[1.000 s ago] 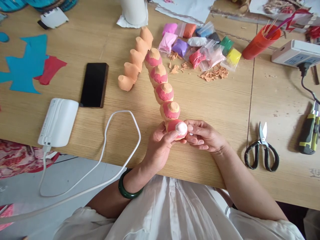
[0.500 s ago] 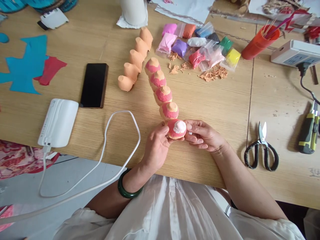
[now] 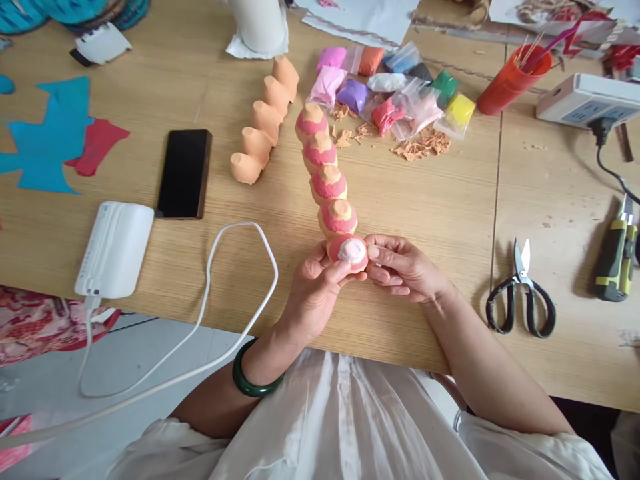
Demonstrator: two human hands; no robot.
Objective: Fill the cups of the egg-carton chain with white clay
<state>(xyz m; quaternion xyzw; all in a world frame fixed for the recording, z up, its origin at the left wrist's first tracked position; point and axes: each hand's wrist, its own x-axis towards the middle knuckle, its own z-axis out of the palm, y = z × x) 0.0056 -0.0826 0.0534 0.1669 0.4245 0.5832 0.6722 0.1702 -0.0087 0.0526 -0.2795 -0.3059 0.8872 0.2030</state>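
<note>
A row of joined egg-carton cups (image 3: pixel 329 185), coated with pinkish-red clay around orange tips, stretches away from me. My left hand (image 3: pixel 320 283) grips its near end, the thumb pressed against a lump of white clay (image 3: pixel 352 251) on top of the closest cup. On the other side, my right hand (image 3: pixel 400 267) has thumb and forefinger closed at that cup's right edge. A small white bit shows among the right fingers, too little to name surely. To the left lies a second, plain orange egg-carton strip (image 3: pixel 267 119).
Several bags of coloured clay (image 3: pixel 385 83) lie behind, beside orange shavings (image 3: pixel 423 145). Scissors (image 3: pixel 521 290) and a cutter (image 3: pixel 616 257) are right, near a red cup (image 3: pixel 515 80) and power strip (image 3: pixel 587 100). Left are a phone (image 3: pixel 184 173), power bank (image 3: pixel 116 250) and white cable (image 3: pixel 209 267).
My left thumb has moved from the cup's side onto the white clay, which looks flatter. The coated strip's far end has swung slightly right and away from me.
</note>
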